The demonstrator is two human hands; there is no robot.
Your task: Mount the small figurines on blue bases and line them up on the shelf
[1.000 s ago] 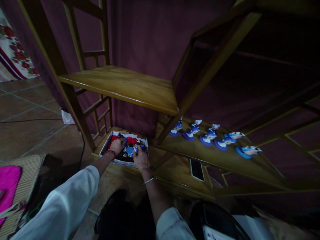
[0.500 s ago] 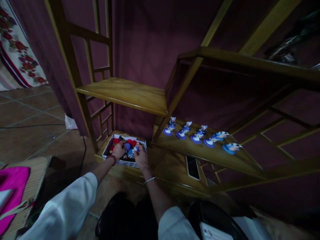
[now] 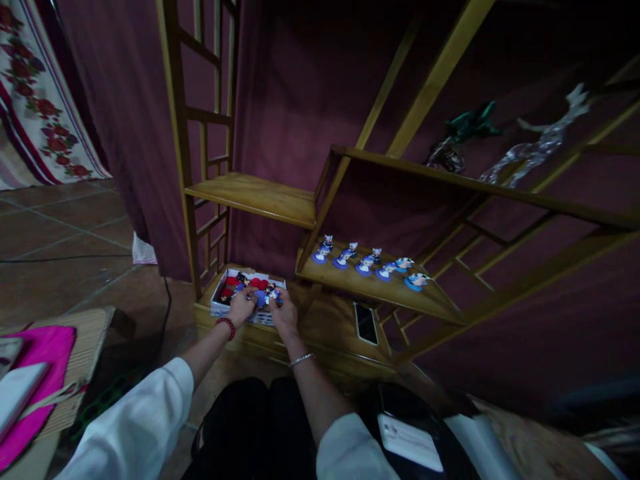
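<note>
Low on the wooden cabinet stands a shallow white cardboard box with small figurines and red round pieces in it. Both my hands are together over its front part. My left hand, with a red bead bracelet, has its fingers closed on the edge of a purple round base. My right hand, wearing a silver bracelet, pinches a small white-and-purple figurine right beside that base. Whether the figurine and base touch, I cannot tell. My fingers partly hide both pieces.
On the shelf to the right, several small figurines stand in a row on purple and blue bases. A phone lies below them. A bare wooden shelf juts out above the box. A glass deer stands higher up at right.
My view has shifted, so the shelf figurines appear further left and the glass deer shows. My left hand has lifted out of the box's middle with the purple base, close to the figurine in my right.
</note>
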